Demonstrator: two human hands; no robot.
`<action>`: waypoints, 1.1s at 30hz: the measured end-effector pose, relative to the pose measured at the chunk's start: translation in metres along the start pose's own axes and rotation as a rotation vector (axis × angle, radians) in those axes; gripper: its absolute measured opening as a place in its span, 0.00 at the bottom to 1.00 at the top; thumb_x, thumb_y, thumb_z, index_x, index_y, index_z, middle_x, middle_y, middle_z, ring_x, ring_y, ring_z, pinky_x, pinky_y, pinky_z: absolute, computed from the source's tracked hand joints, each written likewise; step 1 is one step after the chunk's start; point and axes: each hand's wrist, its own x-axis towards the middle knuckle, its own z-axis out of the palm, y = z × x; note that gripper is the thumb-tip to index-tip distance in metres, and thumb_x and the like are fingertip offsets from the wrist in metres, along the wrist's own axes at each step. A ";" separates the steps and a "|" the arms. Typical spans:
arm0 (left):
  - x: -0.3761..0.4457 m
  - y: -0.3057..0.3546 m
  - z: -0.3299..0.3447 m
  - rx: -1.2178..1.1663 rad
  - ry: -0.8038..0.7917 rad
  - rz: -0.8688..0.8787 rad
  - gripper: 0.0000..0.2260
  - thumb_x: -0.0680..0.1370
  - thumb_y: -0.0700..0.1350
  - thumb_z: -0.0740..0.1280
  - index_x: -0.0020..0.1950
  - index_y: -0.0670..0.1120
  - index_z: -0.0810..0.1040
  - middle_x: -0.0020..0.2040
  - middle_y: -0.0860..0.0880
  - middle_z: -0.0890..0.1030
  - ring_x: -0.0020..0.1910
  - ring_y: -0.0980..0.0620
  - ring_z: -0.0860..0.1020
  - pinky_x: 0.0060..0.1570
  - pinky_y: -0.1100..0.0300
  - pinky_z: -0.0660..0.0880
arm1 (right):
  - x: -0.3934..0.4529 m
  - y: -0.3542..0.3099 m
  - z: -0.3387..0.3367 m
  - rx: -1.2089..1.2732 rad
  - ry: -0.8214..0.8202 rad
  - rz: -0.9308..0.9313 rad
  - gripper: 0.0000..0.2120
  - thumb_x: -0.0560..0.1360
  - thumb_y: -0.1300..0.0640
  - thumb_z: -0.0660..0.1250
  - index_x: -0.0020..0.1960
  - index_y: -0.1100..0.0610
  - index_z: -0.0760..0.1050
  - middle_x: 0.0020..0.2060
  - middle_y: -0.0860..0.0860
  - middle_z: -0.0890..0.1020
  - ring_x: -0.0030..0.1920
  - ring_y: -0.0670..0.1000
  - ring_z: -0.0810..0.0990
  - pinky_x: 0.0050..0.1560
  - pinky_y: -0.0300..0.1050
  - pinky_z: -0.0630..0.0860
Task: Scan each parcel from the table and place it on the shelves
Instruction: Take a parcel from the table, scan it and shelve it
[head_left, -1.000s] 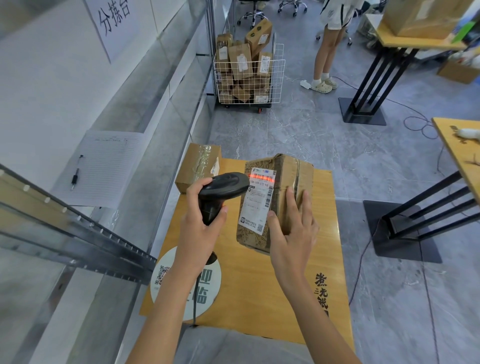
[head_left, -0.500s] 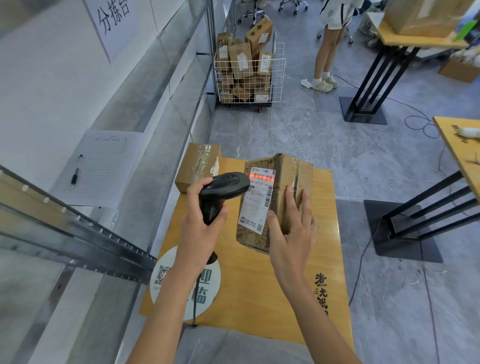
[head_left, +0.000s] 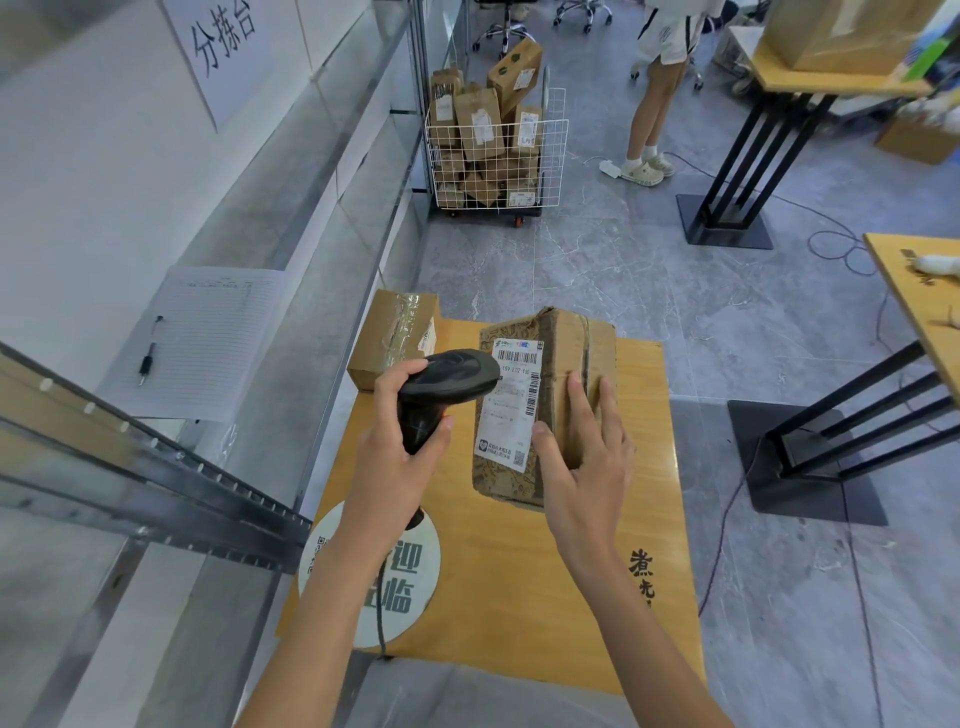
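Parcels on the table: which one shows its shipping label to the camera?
The parcel under the right hand, by the scanner. The smaller parcel at the table's far left corner shows mostly tape.

White wire cart (head_left: 496, 156) on wheels at the far wall, packed with brown boxes, some sticking up over the rim. A person's legs (head_left: 652, 111) in pale shoes stand just right of it, a white power strip (head_left: 609, 169) on the floor beside the feet. Lined sheet (head_left: 208, 338) stuck to the left wall with a pen (head_left: 148, 353) hanging over it; above, a paper sign (head_left: 223, 41) with three Chinese characters. Office chairs (head_left: 540, 21) in the background. Black cable (head_left: 841, 244) loops across the grey tile floor. Second wooden tabletop (head_left: 914, 291) at right edge carries a white object (head_left: 937, 264), type unclear.
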 end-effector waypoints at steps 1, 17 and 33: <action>0.001 0.000 -0.003 0.022 -0.024 0.006 0.32 0.79 0.42 0.71 0.64 0.77 0.61 0.63 0.68 0.71 0.57 0.69 0.76 0.49 0.74 0.75 | 0.005 0.001 -0.004 -0.007 -0.031 -0.014 0.28 0.76 0.42 0.64 0.74 0.31 0.60 0.78 0.36 0.57 0.75 0.52 0.60 0.75 0.58 0.57; 0.032 0.015 -0.044 0.416 -0.211 0.473 0.33 0.75 0.37 0.74 0.71 0.61 0.64 0.63 0.45 0.80 0.55 0.47 0.81 0.49 0.50 0.81 | 0.101 -0.037 -0.078 0.079 -0.462 0.081 0.24 0.76 0.53 0.71 0.71 0.42 0.75 0.74 0.45 0.71 0.71 0.49 0.72 0.73 0.55 0.67; 0.037 0.030 -0.044 0.440 -0.290 0.596 0.33 0.72 0.30 0.76 0.69 0.53 0.67 0.59 0.38 0.82 0.48 0.38 0.84 0.39 0.42 0.83 | 0.089 -0.044 -0.076 0.123 -0.513 0.108 0.21 0.76 0.53 0.71 0.67 0.38 0.76 0.72 0.44 0.72 0.69 0.48 0.72 0.72 0.52 0.68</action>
